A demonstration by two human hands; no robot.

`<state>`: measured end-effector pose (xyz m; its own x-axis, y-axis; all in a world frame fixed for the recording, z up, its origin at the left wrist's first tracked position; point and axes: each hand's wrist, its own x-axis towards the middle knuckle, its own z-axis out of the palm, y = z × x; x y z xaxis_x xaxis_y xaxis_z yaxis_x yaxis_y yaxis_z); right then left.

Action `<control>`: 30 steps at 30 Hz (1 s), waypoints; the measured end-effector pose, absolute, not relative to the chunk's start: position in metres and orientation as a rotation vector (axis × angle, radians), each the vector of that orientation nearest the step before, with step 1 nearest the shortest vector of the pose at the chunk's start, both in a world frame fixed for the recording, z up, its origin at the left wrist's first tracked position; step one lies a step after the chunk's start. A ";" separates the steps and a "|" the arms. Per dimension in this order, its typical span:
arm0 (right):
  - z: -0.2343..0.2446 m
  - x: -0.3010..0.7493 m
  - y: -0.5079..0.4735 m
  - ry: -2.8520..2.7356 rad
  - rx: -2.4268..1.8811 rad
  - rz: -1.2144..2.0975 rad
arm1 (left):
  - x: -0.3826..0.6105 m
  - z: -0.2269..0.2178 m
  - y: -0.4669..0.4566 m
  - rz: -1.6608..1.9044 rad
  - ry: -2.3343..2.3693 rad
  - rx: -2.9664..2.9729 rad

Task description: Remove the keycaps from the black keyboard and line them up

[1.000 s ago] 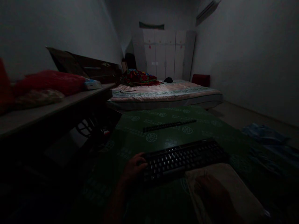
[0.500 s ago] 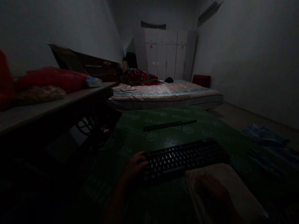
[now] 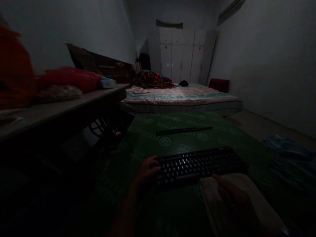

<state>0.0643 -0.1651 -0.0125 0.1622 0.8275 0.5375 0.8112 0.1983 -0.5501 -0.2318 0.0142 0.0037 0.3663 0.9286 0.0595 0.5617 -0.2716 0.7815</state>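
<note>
The room is very dark. A black keyboard (image 3: 199, 164) lies on a green patterned mat (image 3: 172, 138) on the floor. My left hand (image 3: 145, 172) grips the keyboard's left end, fingers curled over its edge. My right hand (image 3: 230, 200) rests on a pale cloth (image 3: 256, 197) just in front of the keyboard's right half, with a finger stretched toward the keys. A thin dark strip (image 3: 184, 131) lies farther out on the mat.
A low table (image 3: 61, 110) with red bundles (image 3: 71, 79) stands at the left, dark space beneath it. A mattress (image 3: 182, 97) with bright cloth lies ahead, a white wardrobe (image 3: 182, 56) behind. Blue fabric (image 3: 286, 148) lies on the floor at the right.
The view has shifted slightly left and up. My right hand has slid forward on the cloth toward the keyboard. My left hand keeps its hold on the keyboard's end.
</note>
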 end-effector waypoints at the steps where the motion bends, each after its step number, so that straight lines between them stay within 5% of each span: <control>1: -0.005 0.059 -0.163 -1.587 -1.594 0.034 | -0.233 0.004 0.014 0.676 1.273 1.953; 14: 0.080 -0.038 -0.059 -1.480 -1.310 1.044 | -0.238 0.005 0.010 0.670 1.178 1.865; 30: 0.017 -0.058 -0.013 -1.485 -1.364 1.245 | -0.236 -0.001 0.007 0.746 1.144 1.757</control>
